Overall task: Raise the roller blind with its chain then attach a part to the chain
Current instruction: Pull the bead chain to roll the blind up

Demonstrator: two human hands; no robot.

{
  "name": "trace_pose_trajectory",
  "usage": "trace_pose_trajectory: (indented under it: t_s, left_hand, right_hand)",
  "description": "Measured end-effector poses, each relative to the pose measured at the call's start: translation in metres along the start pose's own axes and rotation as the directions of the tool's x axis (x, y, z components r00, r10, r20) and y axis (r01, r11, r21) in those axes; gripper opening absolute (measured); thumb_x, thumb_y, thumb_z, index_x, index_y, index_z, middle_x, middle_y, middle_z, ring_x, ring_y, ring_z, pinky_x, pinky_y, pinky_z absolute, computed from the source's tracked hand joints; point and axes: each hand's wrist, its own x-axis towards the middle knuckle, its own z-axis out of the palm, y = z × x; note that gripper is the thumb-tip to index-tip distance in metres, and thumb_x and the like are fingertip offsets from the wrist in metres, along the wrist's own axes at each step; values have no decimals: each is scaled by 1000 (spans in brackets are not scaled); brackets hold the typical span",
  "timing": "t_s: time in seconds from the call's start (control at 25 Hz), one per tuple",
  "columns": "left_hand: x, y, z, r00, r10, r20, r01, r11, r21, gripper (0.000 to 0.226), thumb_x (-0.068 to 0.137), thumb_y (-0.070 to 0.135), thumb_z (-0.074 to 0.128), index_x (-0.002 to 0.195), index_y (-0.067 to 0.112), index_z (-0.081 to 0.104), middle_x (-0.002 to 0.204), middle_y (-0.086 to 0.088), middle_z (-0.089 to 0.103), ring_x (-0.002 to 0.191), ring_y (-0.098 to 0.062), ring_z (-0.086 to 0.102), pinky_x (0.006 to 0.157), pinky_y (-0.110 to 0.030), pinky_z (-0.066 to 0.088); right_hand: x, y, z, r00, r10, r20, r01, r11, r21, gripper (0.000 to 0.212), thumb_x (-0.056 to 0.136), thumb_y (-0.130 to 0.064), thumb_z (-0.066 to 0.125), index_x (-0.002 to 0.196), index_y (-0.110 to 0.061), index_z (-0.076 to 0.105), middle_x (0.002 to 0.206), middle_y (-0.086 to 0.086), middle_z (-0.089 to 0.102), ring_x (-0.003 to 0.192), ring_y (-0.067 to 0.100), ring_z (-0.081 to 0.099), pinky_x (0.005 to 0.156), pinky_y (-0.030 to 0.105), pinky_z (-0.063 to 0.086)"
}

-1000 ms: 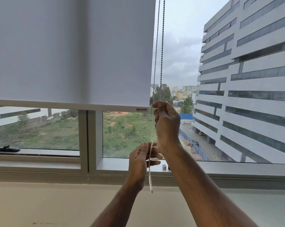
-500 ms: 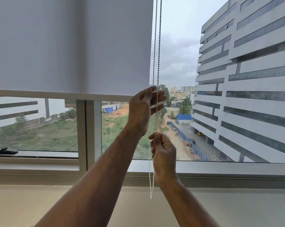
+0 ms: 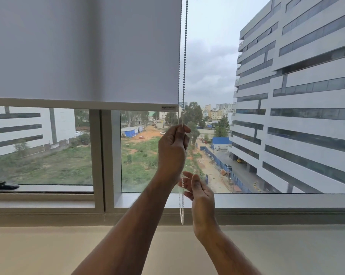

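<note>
At frame centre, the left hand (image 3: 172, 149) clenches the bead chain (image 3: 184, 56) beside the roller blind (image 3: 84, 48) — the right hand (image 3: 200, 192), lower, is released.

Chain (image 3: 184, 56) hangs right of blind (image 3: 84, 48), seemingly touching.

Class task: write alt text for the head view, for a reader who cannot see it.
A person's left hand grips a bead chain beside a half-raised blind, while the right hand is open just below, by the chain's hanging loop. Buildings show through the window.
</note>
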Motion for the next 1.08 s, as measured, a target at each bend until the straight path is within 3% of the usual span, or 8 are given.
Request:
trace_pose_trajectory:
  t_s: [0.08,0.16,0.48,0.6,0.72,0.84,0.92,1.08]
  left_hand:
    - [-11,-11,-6,1000,-18,-6,18,1000,5,32,110,16,44,87,20,67,61,2,41,47,-6,31,47,-23,27]
    - [-22,-21,-11,1000,-21,-2,21,1000,2,31,109,15,45,88,17,67,57,7,44,45,-3,33,46,-19,30]
    - [-48,-46,-21,998,-68,-12,69,995,66,42,110,14,44,80,30,68,55,10,42,45,-3,31,45,-18,27]
    - [-56,-51,-23,997,-83,-6,83,995,57,41,110,13,44,80,29,68,59,5,42,48,-5,30,46,-19,26]
    - [-61,-54,-26,996,-89,16,87,994,60,41,110,13,44,81,28,68,62,1,43,50,-7,32,46,-20,27]
    - [-65,-60,-28,989,-141,50,139,990,32,38,110,13,43,85,24,70,61,1,48,48,-9,36,44,-22,32]
    - [-69,-64,-31,980,-192,60,192,981,0,39,110,14,43,89,21,74,65,-2,60,50,-13,50,48,-27,47]
    - [-59,-63,-38,963,-271,2,271,961,-56,35,111,17,41,106,11,76,91,-11,79,83,-19,76,76,-32,63]
  right_hand:
    - [13,-14,2,1000,-26,4,26,1000,17,32,108,-29,42,114,-23,73,98,-8,81,95,3,74,94,37,49]
    - [29,-35,7,995,-96,25,95,994,45,31,109,-27,42,118,-22,71,101,-10,81,100,3,73,93,35,51]
    - [79,-130,54,963,-220,155,212,975,69,32,110,-16,38,130,-8,61,111,8,76,108,24,72,92,37,55]
    - [86,-147,67,961,-202,189,186,977,102,28,110,-15,39,123,-7,63,99,11,75,81,20,73,69,32,56]
    - [89,-143,71,964,-235,127,229,971,65,26,108,-12,44,105,-7,69,65,1,55,45,7,43,44,23,32]
    - [85,-133,68,957,-282,70,280,959,29,27,107,-12,47,90,-13,69,63,-4,47,49,6,35,46,20,28]
    - [77,-123,64,948,-311,68,311,950,1,28,107,-14,47,88,-14,68,64,-6,47,51,3,38,47,17,31]
    - [60,-101,53,943,-328,51,330,943,-39,28,106,-14,49,88,-14,70,63,-7,47,51,3,37,48,15,31]
